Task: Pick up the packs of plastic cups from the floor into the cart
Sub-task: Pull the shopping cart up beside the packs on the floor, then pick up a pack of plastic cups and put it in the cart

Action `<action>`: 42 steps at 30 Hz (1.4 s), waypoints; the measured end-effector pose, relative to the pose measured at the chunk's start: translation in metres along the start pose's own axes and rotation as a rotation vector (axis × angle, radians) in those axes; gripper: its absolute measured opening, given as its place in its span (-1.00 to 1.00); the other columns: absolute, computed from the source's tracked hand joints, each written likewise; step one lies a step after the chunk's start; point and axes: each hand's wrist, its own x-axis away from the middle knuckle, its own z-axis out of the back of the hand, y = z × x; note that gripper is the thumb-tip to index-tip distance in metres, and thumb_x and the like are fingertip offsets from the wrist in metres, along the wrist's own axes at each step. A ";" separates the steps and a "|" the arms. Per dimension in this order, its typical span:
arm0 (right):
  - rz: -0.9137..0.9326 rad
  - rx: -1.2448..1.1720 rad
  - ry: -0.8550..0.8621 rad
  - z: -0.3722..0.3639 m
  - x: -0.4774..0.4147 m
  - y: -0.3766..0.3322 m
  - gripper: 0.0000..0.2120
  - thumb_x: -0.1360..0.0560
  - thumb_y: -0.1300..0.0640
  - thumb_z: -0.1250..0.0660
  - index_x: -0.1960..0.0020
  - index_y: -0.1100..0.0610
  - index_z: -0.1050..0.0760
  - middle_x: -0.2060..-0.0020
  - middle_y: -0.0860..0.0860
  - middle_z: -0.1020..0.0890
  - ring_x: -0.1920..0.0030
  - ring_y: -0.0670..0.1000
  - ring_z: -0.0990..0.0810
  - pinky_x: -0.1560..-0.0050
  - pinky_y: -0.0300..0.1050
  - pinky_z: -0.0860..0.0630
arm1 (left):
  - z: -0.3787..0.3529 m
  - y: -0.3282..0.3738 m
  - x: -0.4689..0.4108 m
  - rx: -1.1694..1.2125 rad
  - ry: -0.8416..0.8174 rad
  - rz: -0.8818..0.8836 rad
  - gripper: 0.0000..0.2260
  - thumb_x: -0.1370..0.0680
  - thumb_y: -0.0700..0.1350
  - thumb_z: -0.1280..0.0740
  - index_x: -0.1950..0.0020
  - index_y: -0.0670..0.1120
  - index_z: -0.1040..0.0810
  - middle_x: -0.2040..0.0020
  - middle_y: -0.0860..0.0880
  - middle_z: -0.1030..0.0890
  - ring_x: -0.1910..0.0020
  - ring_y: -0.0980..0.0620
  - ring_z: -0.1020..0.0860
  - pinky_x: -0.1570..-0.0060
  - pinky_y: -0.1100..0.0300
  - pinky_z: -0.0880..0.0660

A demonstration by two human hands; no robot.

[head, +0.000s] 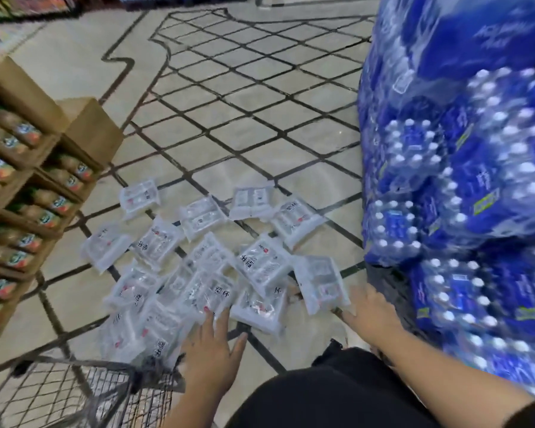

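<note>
Shows a pale beige, glossy floor (260, 97) running through a store aisle, crossed by dark lines that form a diamond lattice inside a stepped dark border. Has open brown cardboard trays (84, 131) stacked on the left, each filled with bottles (28, 134) lying on their sides, and blue shrink-wrapped packs of white-capped water bottles (464, 186) piled high on the right. Ends at the far top left in a blurred strip of colourful shelving (22, 6).

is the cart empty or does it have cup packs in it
Empty in the part shown: through the wire cart only floor tiles show; the cup packs lie on the floor.
</note>
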 end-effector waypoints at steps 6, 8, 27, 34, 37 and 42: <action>-0.030 -0.058 -0.064 0.045 -0.075 0.041 -0.26 -0.50 -0.26 -0.22 -0.54 0.05 -0.10 -0.43 0.14 -0.27 -0.35 0.22 -0.32 -0.27 0.09 -0.34 | 0.011 0.064 -0.049 0.115 -0.026 0.029 -0.28 -0.53 0.40 0.05 -0.60 0.06 -0.05 -0.57 -0.09 -0.18 -0.51 -0.12 -0.21 -0.39 -0.05 -0.28; -0.046 -0.072 -0.065 0.048 -0.092 0.049 -0.28 -0.50 -0.27 -0.21 -0.53 0.05 -0.11 -0.41 0.15 -0.28 -0.32 0.23 -0.34 -0.25 0.11 -0.35 | 0.012 0.076 -0.069 0.166 -0.051 0.036 -0.33 -0.57 0.33 -0.05 -0.61 0.07 -0.05 -0.57 -0.08 -0.18 -0.53 -0.10 -0.19 -0.41 -0.05 -0.26; -0.239 -0.110 -0.271 -0.308 -0.389 0.122 -0.25 -0.53 -0.35 -0.19 -0.57 -0.04 -0.05 -0.53 0.10 -0.14 -0.48 0.20 -0.17 -0.40 0.15 -0.24 | -0.359 0.096 -0.439 0.661 -0.358 0.008 -0.15 -0.48 0.19 -0.43 -0.61 0.06 -0.01 -0.57 -0.03 -0.18 -0.51 -0.04 -0.25 -0.39 -0.13 -0.34; -0.263 -0.649 -0.225 -0.420 -0.527 0.154 0.06 -0.34 -0.43 -0.41 -0.61 -0.12 0.08 -0.57 0.05 -0.18 -0.52 0.08 -0.22 -0.47 0.02 -0.21 | -0.520 0.147 -0.509 0.980 -0.519 -0.010 -0.21 -0.34 0.15 -0.58 -0.47 0.06 -0.30 -0.26 0.20 -0.56 -0.19 0.23 -0.56 -0.17 0.14 -0.56; -0.304 -0.831 -0.238 -0.442 -0.542 0.142 0.22 -0.24 -0.42 -0.51 -0.61 -0.07 0.14 -0.50 0.02 -0.33 -0.44 0.03 -0.38 -0.41 -0.03 -0.37 | -0.543 0.165 -0.510 1.217 -0.554 0.079 -0.23 -0.33 -0.01 -0.62 -0.43 0.00 -0.31 -0.19 0.11 -0.63 -0.09 0.11 -0.65 0.03 0.00 -0.64; -0.341 -0.940 -0.204 -0.440 -0.519 0.135 0.27 -0.15 -0.31 -0.62 -0.60 -0.04 0.07 -0.38 0.04 -0.47 -0.31 0.00 -0.54 -0.28 0.01 -0.54 | -0.527 0.178 -0.490 1.339 -0.424 0.138 -0.05 -0.24 -0.09 -0.67 -0.49 -0.04 -0.20 -0.27 0.06 -0.56 -0.21 0.09 -0.59 -0.12 -0.02 -0.59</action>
